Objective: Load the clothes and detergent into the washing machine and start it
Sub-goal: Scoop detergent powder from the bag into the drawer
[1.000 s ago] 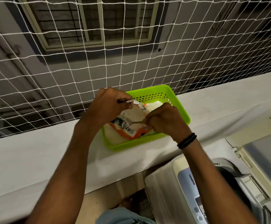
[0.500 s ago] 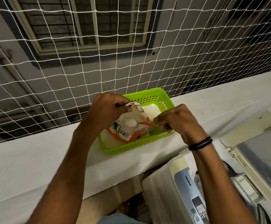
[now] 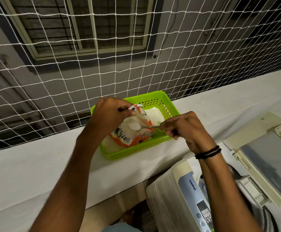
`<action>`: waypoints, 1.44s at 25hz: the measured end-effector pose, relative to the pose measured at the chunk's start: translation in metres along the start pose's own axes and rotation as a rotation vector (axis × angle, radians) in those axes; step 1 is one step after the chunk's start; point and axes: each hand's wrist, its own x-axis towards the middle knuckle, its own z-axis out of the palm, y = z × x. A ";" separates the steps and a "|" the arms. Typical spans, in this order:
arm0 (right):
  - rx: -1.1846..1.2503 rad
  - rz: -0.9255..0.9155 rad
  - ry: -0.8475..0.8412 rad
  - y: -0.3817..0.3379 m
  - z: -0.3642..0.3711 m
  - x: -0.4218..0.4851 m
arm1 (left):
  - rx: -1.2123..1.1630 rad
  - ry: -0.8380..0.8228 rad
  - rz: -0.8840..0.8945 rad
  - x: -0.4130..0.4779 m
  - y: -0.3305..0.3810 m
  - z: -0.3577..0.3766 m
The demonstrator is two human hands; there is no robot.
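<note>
- We note the L hand [image 3: 109,114] above the left half of a lime-green perforated plastic basket [image 3: 154,99]. Thumb and curled fingers pinch the top edge of a white-and-orange plastic detergent pouch [image 3: 128,137], holding its mouth open.
- The pouch stands inside the basket, in the near-left part, leaning slightly left. Its lower end rests on the basket floor.
- R hand [image 3: 185,129] is over the basket's right rim. Fingers are curled round the handle end of a thin metal spoon [image 3: 150,126], with thumb on top.
- The spoon lies approx. level, bowl pointing left at the pouch mouth, heaped with white detergent powder [image 3: 133,126]. The bowl sits just beside the L thumb.
- Black bands [image 3: 207,152] circle the R wrist.
- A white mass [image 3: 154,114] fills the basket's far-right part behind the pouch. We cannot tell what it is.
- The basket sits on a white ledge [image 3: 36,164], spanning from near its far edge almost to its near edge, approx. mid-length.
- A white rope net [image 3: 69,72] rises along the ledge's far edge, with a barred window [image 3: 86,25] beyond.
- A cream top-loading washing machine [image 3: 166,198] stands below the ledge's near edge, lower right. Its lid [image 3: 270,158] is raised on the right and the blue-grey control panel [image 3: 193,190] faces us. Drum contents not discernible.
</note>
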 end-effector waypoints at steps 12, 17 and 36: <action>0.205 0.011 0.018 0.021 -0.035 -0.054 | 0.017 0.085 0.080 -0.017 0.015 0.011; 0.359 0.075 0.145 0.046 -0.074 -0.099 | 0.020 0.105 0.281 -0.035 0.037 0.015; 0.740 0.547 1.040 0.407 -0.291 -0.149 | -0.307 -0.728 -0.120 -0.122 0.140 0.390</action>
